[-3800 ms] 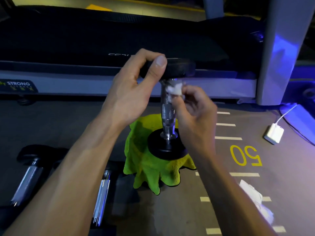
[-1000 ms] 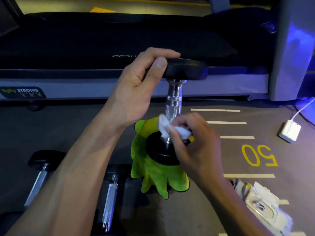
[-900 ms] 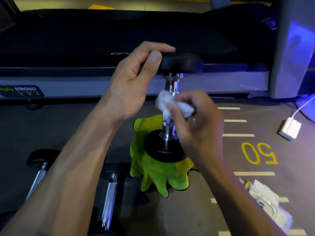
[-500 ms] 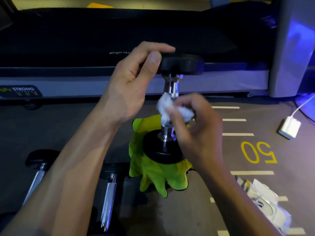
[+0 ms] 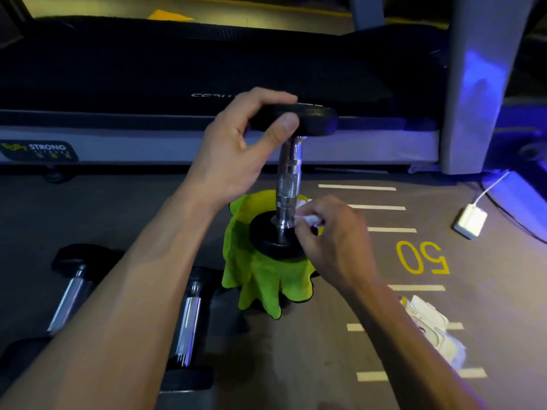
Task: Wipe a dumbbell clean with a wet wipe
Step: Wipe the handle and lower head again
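Fingers (image 5: 272, 99) of the left hand (image 5: 233, 152) curl over the rim of the dumbbell's top head, thumb pressed on its near edge; grip is firm, apparently to keep the dumbbell (image 5: 288, 179) upright and steady during wiping. Right hand (image 5: 331, 238) pinches a bunched wet wipe (image 5: 309, 218) between thumb and fingertips, wipe pressed against the right side of the chrome handle at its lowest collar, just above the bottom head. Dumbbell stands on end, bottom head resting on a green cloth (image 5: 260, 279) spread on the floor; cloth likely there to catch drips and keep the cleaned head off the floor. Standing it vertical exposes the whole handle. Knurled middle section and upper collar lie bare above the wipe. Judgement: handle stage under way; heads probably to follow. Two other dumbbells (image 5: 71, 291) lie flat at lower left. Wipe packet (image 5: 426, 321) lies on the floor at right, within reach.
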A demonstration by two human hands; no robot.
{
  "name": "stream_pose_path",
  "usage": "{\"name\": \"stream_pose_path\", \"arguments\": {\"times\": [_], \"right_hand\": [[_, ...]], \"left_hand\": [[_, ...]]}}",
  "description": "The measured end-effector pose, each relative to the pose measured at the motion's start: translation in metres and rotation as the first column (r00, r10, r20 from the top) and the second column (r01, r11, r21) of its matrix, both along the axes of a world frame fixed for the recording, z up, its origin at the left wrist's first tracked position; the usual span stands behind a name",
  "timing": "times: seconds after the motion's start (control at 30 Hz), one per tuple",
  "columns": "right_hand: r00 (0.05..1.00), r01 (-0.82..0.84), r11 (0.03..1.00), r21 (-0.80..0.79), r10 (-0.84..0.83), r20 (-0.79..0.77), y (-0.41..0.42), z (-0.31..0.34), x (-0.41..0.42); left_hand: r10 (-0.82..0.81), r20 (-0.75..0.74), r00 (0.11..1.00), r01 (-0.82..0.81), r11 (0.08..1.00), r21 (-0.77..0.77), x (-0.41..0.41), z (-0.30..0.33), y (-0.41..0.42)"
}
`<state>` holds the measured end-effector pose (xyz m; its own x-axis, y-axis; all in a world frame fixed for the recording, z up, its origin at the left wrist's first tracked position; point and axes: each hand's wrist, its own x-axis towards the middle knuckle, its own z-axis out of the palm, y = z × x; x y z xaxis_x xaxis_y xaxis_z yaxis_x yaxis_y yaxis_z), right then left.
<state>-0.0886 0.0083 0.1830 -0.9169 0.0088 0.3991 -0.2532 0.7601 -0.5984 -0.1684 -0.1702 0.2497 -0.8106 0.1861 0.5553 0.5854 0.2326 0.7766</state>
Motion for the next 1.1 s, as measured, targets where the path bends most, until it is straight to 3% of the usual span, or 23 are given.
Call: {"name": "stream_pose_path", "arguments": {"times": [0.13, 0.33, 0.47, 0.6, 0.7, 0.93, 1.1], "right_hand": [[0.995, -0.064, 0.996, 0.063, 0.068, -0.071, -0.015, 0.01, 0.021], [0.961, -0.274, 0.876, 0.397, 0.267, 0.074, -0.051, 0.009, 0.02], [0.968, -0.226, 0.939, 0.259, 0.187, 0.167, -0.025, 0.032, 0.033], [0.933, -0.203, 0.954, 0.22, 0.12, 0.341, -0.017, 0.047, 0.04], [0.913, -0.207, 0.968, 0.144, 0.138, 0.383, -0.018, 0.055, 0.042], [0.902, -0.392, 0.88, 0.268, 0.31, 0.302, -0.019, 0.038, 0.031], [0.903, -0.428, 0.88, 0.206, 0.409, 0.129, -0.024, 0.015, 0.024]], "left_hand": [[0.037, -0.007, 0.999, -0.037, 0.999, 0.034, 0.007, -0.001, 0.001], [0.036, 0.052, 0.998, -0.035, 0.999, -0.017, 0.013, 0.01, 0.001], [0.043, 0.116, 0.992, -0.036, 0.997, -0.069, 0.019, 0.016, -0.013], [0.023, 0.162, 0.987, -0.011, 0.997, -0.08, 0.031, 0.023, -0.008], [0.015, 0.181, 0.983, 0.005, 0.994, -0.112, 0.036, 0.027, -0.003], [0.041, 0.168, 0.985, -0.028, 0.997, -0.077, 0.034, 0.02, -0.008], [0.093, 0.072, 0.993, -0.094, 0.996, 0.004, 0.023, 0.003, 0.003]]}}
